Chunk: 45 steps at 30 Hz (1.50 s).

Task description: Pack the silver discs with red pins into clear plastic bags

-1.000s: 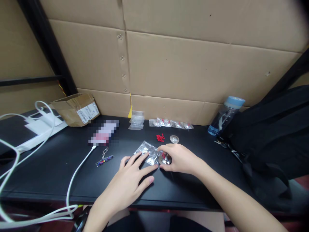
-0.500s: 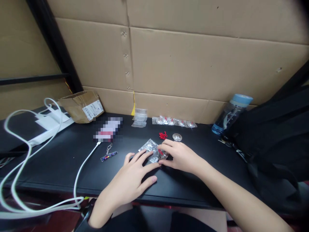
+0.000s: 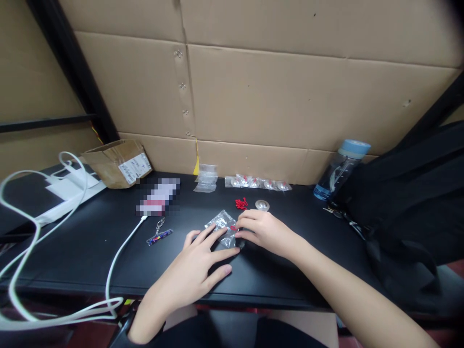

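Observation:
A clear plastic zip bag (image 3: 222,219) lies on the black desk in front of me. My left hand (image 3: 195,268) is spread flat, its fingertips resting on the bag's near edge. At the bag's right end the curled fingers of my right hand (image 3: 266,231) close on the plastic; the thumb is hidden. A small red cord loop (image 3: 233,227) shows beside those fingertips, and what it is tied to is mostly covered. Just beyond are a heap of red cords (image 3: 240,203) and a loose round, silvery disc (image 3: 262,205).
Several bagged discs (image 3: 254,182) line the back, beside flat clear bags (image 3: 206,178). At left are a phone (image 3: 159,195) on a white cable, a keychain (image 3: 159,237) and a cardboard box (image 3: 118,164). A water bottle (image 3: 339,171) and a black bag (image 3: 395,212) stand at right.
My right fingers have drawn over the bag's right end, hiding more of the item with the red loop. My left hand stays on the bag. The view has shifted slightly.

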Motion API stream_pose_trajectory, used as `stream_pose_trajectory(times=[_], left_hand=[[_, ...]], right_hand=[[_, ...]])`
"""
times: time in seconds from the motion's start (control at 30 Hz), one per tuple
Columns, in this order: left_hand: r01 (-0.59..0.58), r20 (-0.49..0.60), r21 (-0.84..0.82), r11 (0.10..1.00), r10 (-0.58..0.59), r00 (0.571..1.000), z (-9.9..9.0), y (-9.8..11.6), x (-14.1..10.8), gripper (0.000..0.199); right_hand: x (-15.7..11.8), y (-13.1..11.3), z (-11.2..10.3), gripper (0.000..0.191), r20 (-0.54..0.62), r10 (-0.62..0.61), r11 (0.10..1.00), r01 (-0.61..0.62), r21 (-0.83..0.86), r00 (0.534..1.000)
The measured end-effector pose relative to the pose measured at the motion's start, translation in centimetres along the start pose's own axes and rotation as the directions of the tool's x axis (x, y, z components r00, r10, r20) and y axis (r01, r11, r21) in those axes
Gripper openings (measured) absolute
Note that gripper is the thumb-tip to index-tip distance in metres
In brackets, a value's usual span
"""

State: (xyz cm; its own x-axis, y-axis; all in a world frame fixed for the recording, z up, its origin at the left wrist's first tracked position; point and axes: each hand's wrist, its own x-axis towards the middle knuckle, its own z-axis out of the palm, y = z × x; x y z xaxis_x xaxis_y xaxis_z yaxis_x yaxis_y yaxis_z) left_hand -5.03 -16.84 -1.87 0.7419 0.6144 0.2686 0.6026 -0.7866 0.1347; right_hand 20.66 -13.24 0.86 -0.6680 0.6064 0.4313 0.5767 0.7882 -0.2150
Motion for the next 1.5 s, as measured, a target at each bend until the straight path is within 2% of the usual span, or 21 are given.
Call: stream_pose_trajectory(times=[0.17,0.4,0.57,0.67,0.8,0.97,1.2,1.37,1.5], left_hand=[[0.027,0.018,-0.015,1.0,-0.027,0.999,0.1,-0.2,0.0,0.04],[0.04,0.005,-0.022,0.999,-0.04,0.999,0.2,-0.2,0.0,0.04],[0.039,0.037,-0.005,0.999,-0.039,0.999,0.2,-0.3,0.0,0.04],[0.03,0.018,-0.011,0.999,-0.03,0.999,0.3,-0.3,0.0,0.04],[0.02,-0.022,-0.035,0.999,-0.02,1.0,0.4,-0.4,0.0,0.039],[0.013,-0.001,-0.036,0.999,-0.013,1.0,0.2,-0.4,0.0,0.04],[0.024,-0.002,-0.057,0.998,-0.024,1.0,-0.1,-0.1,0.1,0.038],[0.038,0.022,-0.042,0.998,-0.037,0.999,-0.2,0.0,0.2,0.037],[0.023,-0.02,-0.062,0.998,-0.024,1.0,0.0,0.0,0.2,0.037]], right_hand=[[0.0,0.2,-0.8,0.019,0.023,0.022,0.993,-0.024,0.115,0.999],[-0.5,0.6,-1.1,0.018,0.069,-0.03,0.998,0.026,0.049,0.997],[-0.5,0.4,-0.9,0.01,0.205,-0.044,0.991,0.017,0.132,0.978],[-0.4,0.4,-0.9,0.011,0.236,-0.043,0.981,-0.003,0.192,0.971],[-0.4,0.4,-0.9,0.011,0.215,-0.043,0.971,-0.01,0.238,0.976],[-0.2,0.1,-0.4,0.01,0.168,-0.03,0.972,-0.011,0.236,0.985],[0.2,0.3,0.9,0.002,0.086,0.088,0.98,-0.102,0.169,0.992],[0.7,0.8,2.0,0.029,-0.045,0.214,0.96,-0.202,0.194,0.976],[1.7,0.6,2.6,0.033,-0.085,0.285,0.955,-0.275,0.116,0.955]])
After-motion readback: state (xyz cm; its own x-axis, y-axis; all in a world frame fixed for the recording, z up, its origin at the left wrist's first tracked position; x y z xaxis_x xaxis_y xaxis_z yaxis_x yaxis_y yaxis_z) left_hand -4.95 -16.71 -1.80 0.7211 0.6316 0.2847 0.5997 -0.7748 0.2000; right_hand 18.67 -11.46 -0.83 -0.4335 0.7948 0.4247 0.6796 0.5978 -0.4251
